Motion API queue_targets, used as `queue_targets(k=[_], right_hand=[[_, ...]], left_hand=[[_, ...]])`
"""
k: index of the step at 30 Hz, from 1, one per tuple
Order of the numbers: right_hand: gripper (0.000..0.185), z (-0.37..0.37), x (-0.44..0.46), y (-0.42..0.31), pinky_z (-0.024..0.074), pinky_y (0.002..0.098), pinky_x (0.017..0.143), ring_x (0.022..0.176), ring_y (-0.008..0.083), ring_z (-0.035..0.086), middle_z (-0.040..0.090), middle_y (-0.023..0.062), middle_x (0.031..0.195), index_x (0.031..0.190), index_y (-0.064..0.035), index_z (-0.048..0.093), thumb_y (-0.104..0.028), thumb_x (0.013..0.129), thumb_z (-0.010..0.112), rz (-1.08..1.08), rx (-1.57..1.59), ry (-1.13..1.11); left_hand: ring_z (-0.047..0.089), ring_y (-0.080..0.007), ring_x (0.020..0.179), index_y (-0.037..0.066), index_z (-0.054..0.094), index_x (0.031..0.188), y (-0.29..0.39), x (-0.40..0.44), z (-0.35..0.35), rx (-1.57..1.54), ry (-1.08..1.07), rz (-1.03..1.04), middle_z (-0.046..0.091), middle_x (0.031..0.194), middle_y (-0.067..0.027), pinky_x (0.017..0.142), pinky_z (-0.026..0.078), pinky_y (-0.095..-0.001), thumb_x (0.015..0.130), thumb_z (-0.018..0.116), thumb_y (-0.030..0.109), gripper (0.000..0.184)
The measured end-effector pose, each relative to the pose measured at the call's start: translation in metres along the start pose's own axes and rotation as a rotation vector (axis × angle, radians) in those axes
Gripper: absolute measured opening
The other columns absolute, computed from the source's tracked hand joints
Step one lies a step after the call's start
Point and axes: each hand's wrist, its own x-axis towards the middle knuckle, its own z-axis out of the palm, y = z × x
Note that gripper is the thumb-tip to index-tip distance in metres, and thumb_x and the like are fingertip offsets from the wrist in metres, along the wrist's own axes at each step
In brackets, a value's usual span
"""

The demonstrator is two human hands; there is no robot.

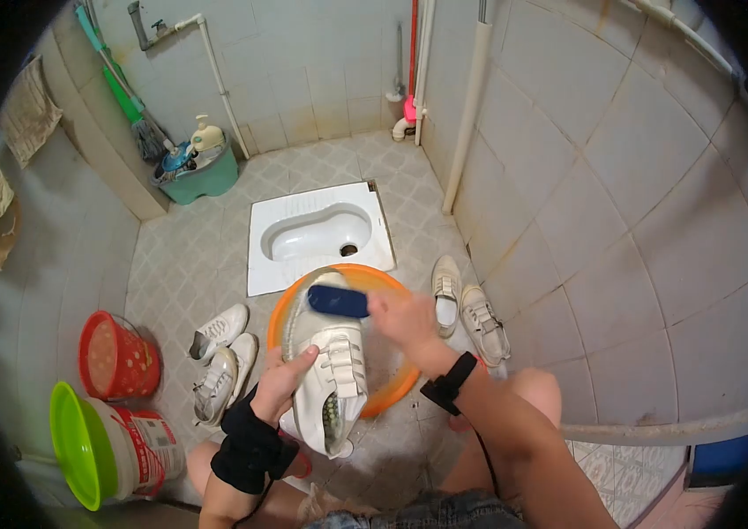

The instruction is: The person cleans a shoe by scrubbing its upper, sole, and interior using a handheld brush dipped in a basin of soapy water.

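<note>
A white shoe (319, 353) with strap-like lacing is held over an orange basin (396, 398), its toe pointing away from me. My left hand (280, 381) is closed round the shoe's side, thumb on the upper. My right hand (405, 319) grips a brush with a dark blue back (337, 301), which lies across the shoe's toe. The bristles are hidden under the back, and the right hand is slightly blurred. Part of the basin's inside is covered by the shoe and hands.
White shoes (220, 331) stand left of the basin, and another pair (483, 324) stands to its right by the wall. Beyond is a squat toilet (261, 282). A red bucket (146, 363), a white bucket (152, 448) and a green basin (63, 432) are at left; a teal tub (206, 183) holds bottles.
</note>
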Motion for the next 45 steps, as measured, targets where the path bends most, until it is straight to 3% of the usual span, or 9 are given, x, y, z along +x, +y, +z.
queue_targets(k=[9,12,14,20,23,30,33,35,45], right_hand=[[0.031,0.003,-0.008,-0.008,0.0424,0.0397,0.047,0.049,0.0272,0.054,0.053,0.0083,0.053,0.059,-0.0123,0.054,-0.029,0.084,0.052,-0.190,0.064,-0.046],[0.025,-0.005,0.000,-0.013,0.0415,0.0373,0.045,0.045,0.0259,0.051,0.045,0.0059,0.049,0.058,-0.0136,0.052,-0.025,0.079,0.057,0.130,-0.051,-0.043],[0.025,-0.004,-0.016,-0.028,0.0430,0.0370,0.047,0.047,0.0263,0.052,0.049,0.0062,0.052,0.059,-0.0129,0.053,-0.025,0.080,0.055,-0.348,-0.132,-0.050],[0.023,-0.009,0.004,-0.005,0.0435,0.0382,0.047,0.054,0.0259,0.056,0.056,0.0062,0.059,0.062,-0.0128,0.054,-0.023,0.082,0.051,0.023,-0.071,-0.051],[0.023,-0.009,-0.013,-0.023,0.0426,0.0378,0.045,0.051,0.0258,0.054,0.049,0.0050,0.052,0.062,-0.0131,0.052,-0.023,0.082,0.051,-0.315,-0.110,-0.059],[0.034,0.000,0.002,0.007,0.0424,0.0407,0.049,0.047,0.0299,0.053,0.054,0.0116,0.054,0.066,-0.0097,0.060,-0.034,0.088,0.048,0.252,-0.070,-0.062],[0.049,0.012,-0.002,0.013,0.0381,0.0321,0.042,0.038,0.0176,0.041,0.051,0.0052,0.055,0.073,-0.0082,0.061,-0.047,0.092,0.037,0.453,0.236,-0.182],[0.042,-0.002,0.005,-0.012,0.0319,0.0232,0.037,0.039,0.0067,0.036,0.049,-0.0010,0.058,0.082,-0.0070,0.060,-0.046,0.090,0.045,0.958,0.934,-0.431],[0.030,-0.008,0.010,-0.022,0.0263,0.0216,0.034,0.038,0.0051,0.036,0.048,-0.0018,0.055,0.077,-0.0046,0.057,-0.033,0.079,0.066,0.928,1.271,-0.635]], left_hand=[[0.060,-0.0149,0.083,-0.004,0.060,0.102,-0.019,0.005,-0.013,0.042,-0.054,0.050,0.063,0.099,-0.0088,0.076,0.049,-0.0284,0.083,0.060,0.004,0.021],[0.060,-0.0149,0.084,-0.003,0.060,0.103,-0.013,0.002,-0.007,-0.034,-0.024,0.003,0.063,0.098,-0.0085,0.076,0.049,-0.0284,0.083,0.060,0.005,0.021],[0.060,-0.0150,0.085,-0.002,0.060,0.103,-0.017,0.008,-0.009,-0.055,-0.021,0.003,0.064,0.097,-0.0084,0.076,0.049,-0.0285,0.083,0.060,0.005,0.021],[0.060,-0.0158,0.083,-0.003,0.060,0.101,-0.007,-0.001,0.002,0.021,-0.047,0.010,0.063,0.096,-0.0073,0.074,0.048,-0.0278,0.083,0.061,0.005,0.020],[0.061,-0.0167,0.084,-0.003,0.058,0.105,-0.017,0.004,-0.001,0.003,-0.016,0.086,0.063,0.098,-0.0084,0.076,0.049,-0.0284,0.083,0.060,0.006,0.023],[0.061,-0.0217,0.093,-0.003,0.046,0.121,-0.004,0.005,-0.005,-0.256,-0.073,-0.046,0.059,0.109,-0.0137,0.082,0.049,-0.0329,0.084,0.060,0.009,0.041],[0.060,-0.0226,0.096,-0.002,0.041,0.125,0.000,0.010,-0.012,-0.269,-0.149,0.009,0.057,0.113,-0.0140,0.082,0.049,-0.0338,0.087,0.057,0.016,0.045],[0.059,-0.0224,0.097,-0.002,0.042,0.125,-0.001,0.013,-0.012,-0.265,-0.188,0.037,0.057,0.113,-0.0139,0.082,0.049,-0.0342,0.088,0.056,0.019,0.045],[0.058,-0.0184,0.099,0.003,0.043,0.125,-0.016,0.020,-0.009,-0.201,-0.260,-0.197,0.056,0.114,-0.0083,0.087,0.047,-0.0325,0.091,0.051,0.030,0.044]])
